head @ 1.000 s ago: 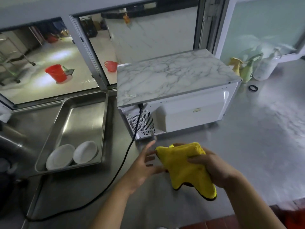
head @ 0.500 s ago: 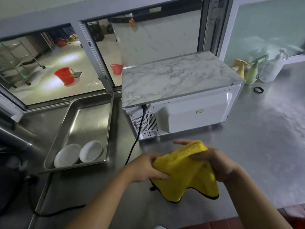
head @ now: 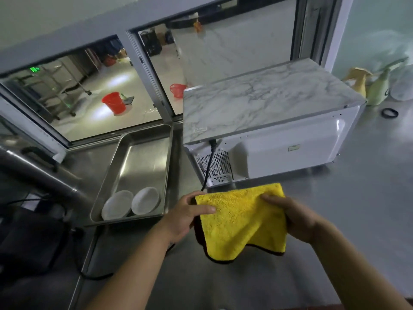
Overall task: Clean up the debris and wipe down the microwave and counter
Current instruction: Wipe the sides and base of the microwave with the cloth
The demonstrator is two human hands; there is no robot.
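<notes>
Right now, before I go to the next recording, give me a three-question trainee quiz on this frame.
1. True or false: both the left hand and the right hand grip the yellow cloth.
2. How many white dishes lie in the steel tray?
3. The black cord plugs into which appliance: A) the microwave, B) a kettle, C) a toaster?

Key: 1 true; 2 two; 3 A.
</notes>
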